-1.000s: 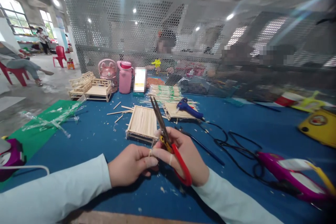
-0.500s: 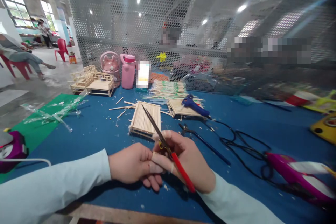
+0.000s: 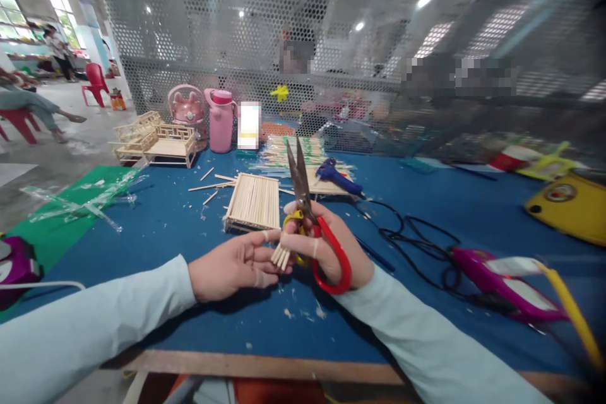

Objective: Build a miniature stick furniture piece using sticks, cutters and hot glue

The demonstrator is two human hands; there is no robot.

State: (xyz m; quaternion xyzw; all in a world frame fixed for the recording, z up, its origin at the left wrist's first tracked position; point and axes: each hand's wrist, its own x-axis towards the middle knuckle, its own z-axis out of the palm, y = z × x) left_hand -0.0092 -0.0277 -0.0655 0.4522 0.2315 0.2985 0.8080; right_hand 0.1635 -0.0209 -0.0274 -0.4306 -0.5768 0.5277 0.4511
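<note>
My right hand is closed on red-handled scissors, whose blades point up and stand slightly apart. Between its fingers and thumb it also pinches several short wooden sticks; a yellow part shows beside them. My left hand lies palm up with its fingers apart, fingertips under and against the lower ends of the sticks. Just beyond the hands sits a small slatted wooden frame on the blue table.
Loose sticks lie left of the frame. Behind are a blue glue gun, bundled sticks, a pink bottle and wooden miniature furniture. Black cable and a magenta tool lie right.
The scissors have turned upright and their blades have parted. My left hand has opened and moved slightly left, and the short sticks now show. The view has shifted.
</note>
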